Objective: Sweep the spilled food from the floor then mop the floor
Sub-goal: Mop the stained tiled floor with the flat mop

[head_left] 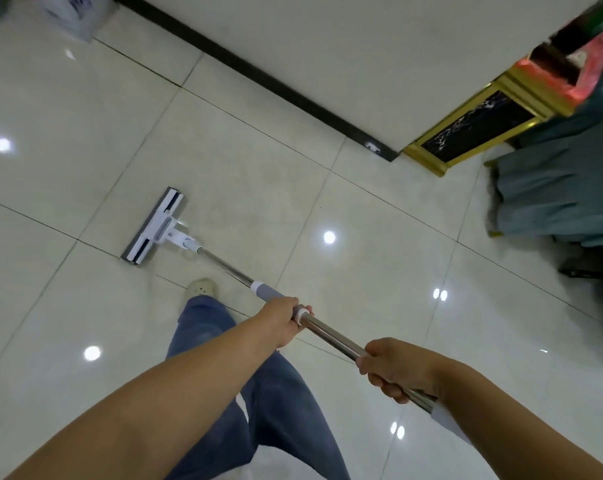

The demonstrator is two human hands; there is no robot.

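You stand over a glossy tiled floor (258, 188) with a flat mop (153, 225). Its head lies flat on the tiles across a grout line, just ahead of your pale shoe (201, 289) and well apart from the black skirting board (258, 74). The tool looks light. Its steel pole (224, 263) is stiff but probably slick under a damp palm, while the grey sleeve (269, 293) partway down offers the surer hold. The head seems to pivot at its joint, so steer it with a spread two-handed grip. Your left hand (284, 320) is curled round the pole at the sleeve's upper collar, fingers wrapped underneath. Your right hand (393, 367) is clenched round the bare steel farther up, near the pole's top end. No spilled food shows on the tiles in view, so this reads as the mopping stage.
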